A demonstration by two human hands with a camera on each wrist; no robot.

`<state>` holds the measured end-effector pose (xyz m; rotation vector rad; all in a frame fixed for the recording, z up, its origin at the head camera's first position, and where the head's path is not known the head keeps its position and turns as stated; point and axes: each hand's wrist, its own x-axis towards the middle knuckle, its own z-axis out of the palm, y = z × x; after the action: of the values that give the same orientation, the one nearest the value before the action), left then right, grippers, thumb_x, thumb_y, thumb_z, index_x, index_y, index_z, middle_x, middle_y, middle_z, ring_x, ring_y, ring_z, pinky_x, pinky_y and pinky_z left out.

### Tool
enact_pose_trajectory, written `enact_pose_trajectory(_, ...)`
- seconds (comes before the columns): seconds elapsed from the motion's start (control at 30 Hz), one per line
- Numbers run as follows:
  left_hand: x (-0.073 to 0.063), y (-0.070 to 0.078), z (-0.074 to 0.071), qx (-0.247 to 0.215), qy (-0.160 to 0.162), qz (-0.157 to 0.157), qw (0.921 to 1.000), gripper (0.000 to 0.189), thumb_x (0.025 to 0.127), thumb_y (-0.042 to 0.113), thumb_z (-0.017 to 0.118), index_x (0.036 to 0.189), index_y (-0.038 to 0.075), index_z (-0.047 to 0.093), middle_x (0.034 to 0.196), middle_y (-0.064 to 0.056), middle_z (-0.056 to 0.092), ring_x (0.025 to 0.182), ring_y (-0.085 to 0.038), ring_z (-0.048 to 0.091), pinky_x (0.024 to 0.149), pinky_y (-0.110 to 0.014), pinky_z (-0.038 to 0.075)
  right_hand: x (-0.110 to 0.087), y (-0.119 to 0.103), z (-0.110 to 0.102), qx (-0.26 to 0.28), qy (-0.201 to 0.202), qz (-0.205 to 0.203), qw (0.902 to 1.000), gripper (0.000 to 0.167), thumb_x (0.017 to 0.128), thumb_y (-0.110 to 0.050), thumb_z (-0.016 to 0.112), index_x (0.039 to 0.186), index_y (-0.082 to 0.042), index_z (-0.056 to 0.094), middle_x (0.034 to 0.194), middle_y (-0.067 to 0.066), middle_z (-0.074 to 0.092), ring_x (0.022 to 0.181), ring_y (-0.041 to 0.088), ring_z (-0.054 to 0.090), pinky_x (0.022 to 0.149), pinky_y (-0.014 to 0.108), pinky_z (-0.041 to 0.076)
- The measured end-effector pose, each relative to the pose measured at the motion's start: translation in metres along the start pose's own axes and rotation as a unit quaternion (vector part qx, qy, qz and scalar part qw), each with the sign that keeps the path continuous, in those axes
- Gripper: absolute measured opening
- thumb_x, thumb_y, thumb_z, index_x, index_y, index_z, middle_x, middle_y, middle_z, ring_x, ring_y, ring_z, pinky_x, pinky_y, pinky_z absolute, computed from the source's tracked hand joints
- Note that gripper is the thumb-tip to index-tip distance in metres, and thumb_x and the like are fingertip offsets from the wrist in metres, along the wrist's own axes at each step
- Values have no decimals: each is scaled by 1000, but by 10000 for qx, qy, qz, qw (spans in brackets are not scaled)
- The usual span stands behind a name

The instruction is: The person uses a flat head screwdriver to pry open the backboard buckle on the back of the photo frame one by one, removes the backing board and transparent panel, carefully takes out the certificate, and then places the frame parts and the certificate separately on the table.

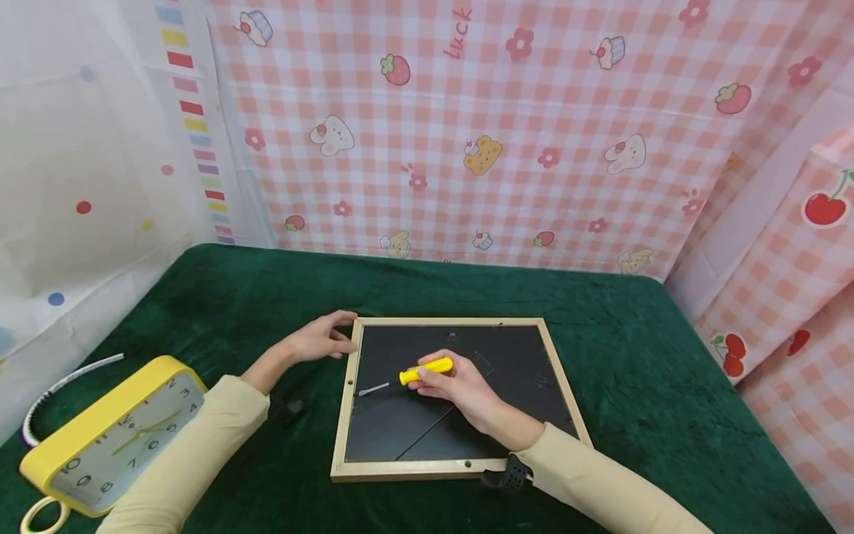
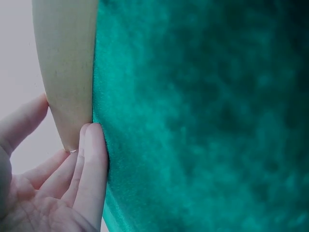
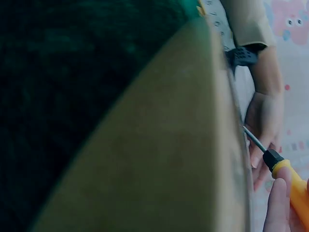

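right hand (image 1: 463, 389) curled round a screwdriver (image 1: 409, 376), tip near the left inner edge of a frame (image 1: 343, 423), left hand (image 1: 320, 341) pinching its far-left corner, frame flat on the desk (image 1: 640, 415)

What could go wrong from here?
1. The screwdriver tip is by the frame's left inner edge; a slip could scratch the wood or black backing.
2. It points leftward, and the left hand is at that side's far corner; a skid might jab it.
3. The left sleeve overlaps the clock in view; a jerk might knock it.
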<state>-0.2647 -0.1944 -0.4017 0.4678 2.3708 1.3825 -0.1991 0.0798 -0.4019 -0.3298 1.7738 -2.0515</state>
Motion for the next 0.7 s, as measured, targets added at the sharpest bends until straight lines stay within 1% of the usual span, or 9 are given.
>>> enact_pose_trajectory(0.5, 1, -1, -1, -5, -142, 38, 9999, 64, 87, 12, 57, 135, -7, 18, 136, -29, 18, 103, -34, 48, 75, -39, 47, -3, 3, 4, -186, 62, 163, 9997, 30, 85, -8, 59, 106, 7, 45, 99, 18, 57, 87, 25, 61, 78, 33, 46)
enact_pose_trajectory(0.7, 2, -3, -1, 10, -116, 2, 9999, 64, 87, 13, 57, 135, -5, 19, 136, -28, 18, 103, -33, 48, 75, -38, 47, -3, 3, 4, -222, 19, 154, 9996, 31, 85, -9, 59, 106, 7, 45, 100, 18, 57, 87, 25, 61, 78, 33, 46)
